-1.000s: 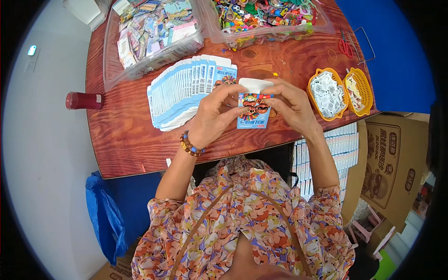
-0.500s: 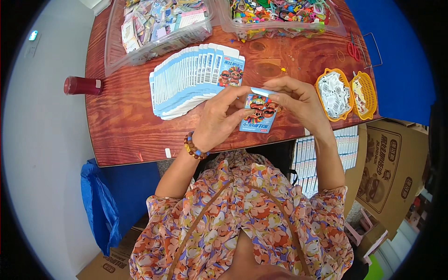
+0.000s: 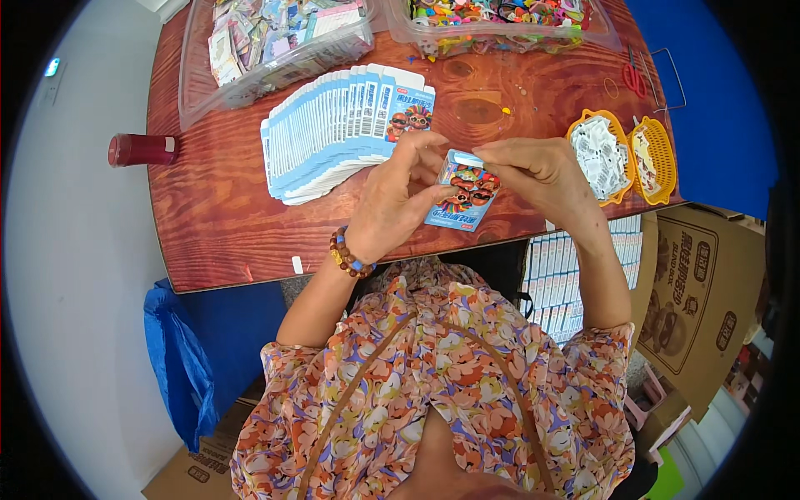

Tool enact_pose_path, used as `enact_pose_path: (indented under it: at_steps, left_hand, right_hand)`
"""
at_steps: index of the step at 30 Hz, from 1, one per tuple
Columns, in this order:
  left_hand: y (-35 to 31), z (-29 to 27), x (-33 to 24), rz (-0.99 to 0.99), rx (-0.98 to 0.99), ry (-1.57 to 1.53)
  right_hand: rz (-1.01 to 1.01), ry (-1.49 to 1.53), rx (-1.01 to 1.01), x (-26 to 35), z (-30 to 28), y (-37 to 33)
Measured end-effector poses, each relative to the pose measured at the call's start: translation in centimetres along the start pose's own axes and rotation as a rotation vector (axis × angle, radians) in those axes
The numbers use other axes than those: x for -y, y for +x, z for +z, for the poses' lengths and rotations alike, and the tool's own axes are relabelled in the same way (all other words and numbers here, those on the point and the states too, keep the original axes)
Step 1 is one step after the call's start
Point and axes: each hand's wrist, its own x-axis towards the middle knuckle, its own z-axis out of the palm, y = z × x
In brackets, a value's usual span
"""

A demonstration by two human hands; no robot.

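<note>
A small blue box (image 3: 454, 218) is held over the near part of the desk (image 3: 217, 242), nearer the body than the fanned row of flat blue cartons (image 3: 325, 137) and a little to its right. It is clamped by the left hand (image 3: 392, 200), thumb across the printed front; the right hand's (image 3: 533, 167) grip is brought together on the top corner, beside the pale end flap (image 3: 465, 160). For clean work, the walls are best kept square but not squeezed by the left grip, while the flap edge is eased evenly with light pressure at both corners, since thin card would probably crease if forced. One box is counted in the hands; the fanned cartons overlap too closely to be counted. Two clear bins are seen, a left bin (image 3: 193, 92) and a right bin (image 3: 607, 40), with two yellow baskets, a nearer basket (image 3: 623, 142) and an outer basket (image 3: 664, 158), one pair of scissors (image 3: 634, 82) and one dark red jar (image 3: 142, 150); their small contents cannot be counted.
</note>
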Motion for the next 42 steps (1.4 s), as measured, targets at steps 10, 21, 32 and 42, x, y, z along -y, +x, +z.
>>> enact_pose_path:
  at_steps: [10,21,32,42]
  left_hand:
    - [-0.1,0.6,0.2,0.087,0.02,0.216]
    - [-0.1,2.6,1.5,0.082,0.032,0.077]
    - [-1.6,6.4,3.0,-0.162,0.222,-0.126]
    - [-0.6,7.8,1.4,-0.134,0.575,0.252]
  right_hand:
    - [-0.147,-0.28,0.046,0.4,0.0,-1.6]
    - [-0.101,-0.047,-0.187,-2.7,1.2,-5.0]
    - [0.44,0.841,-0.14,-5.2,5.2,-13.6]
    - [1.368,-0.416,-0.083,-17.9,-2.1,-48.9]
